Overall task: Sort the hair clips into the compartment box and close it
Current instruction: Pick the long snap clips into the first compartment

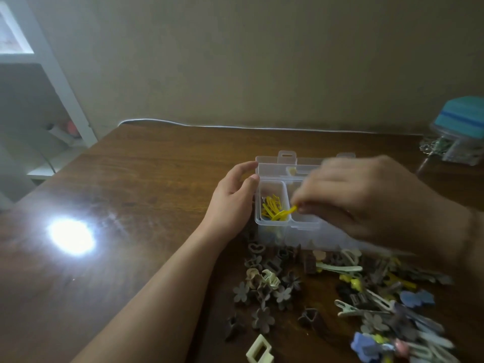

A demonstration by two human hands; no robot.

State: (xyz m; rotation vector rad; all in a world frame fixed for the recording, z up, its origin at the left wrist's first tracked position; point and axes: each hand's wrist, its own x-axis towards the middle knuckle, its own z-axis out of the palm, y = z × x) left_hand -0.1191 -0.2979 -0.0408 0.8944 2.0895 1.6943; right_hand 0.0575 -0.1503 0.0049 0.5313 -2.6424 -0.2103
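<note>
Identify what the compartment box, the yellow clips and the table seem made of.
Compartment box: clear, glossy plastic; contents show through its walls.
Yellow clips: probably smooth plastic or painted metal; blur leaves it open.
Table: dark wood or wood-look veneer, polished; grain and a bright glare show.

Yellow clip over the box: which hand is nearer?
Right. The right hand pinches the yellow clip at its end; the left hand rests against the box's left wall, apart from it.

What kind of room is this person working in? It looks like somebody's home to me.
Probably a home room, at a desk. A wooden table stands against a plain wall, a white shelf unit beside it, and loose hair clips lie by a clear compartment box.
</note>
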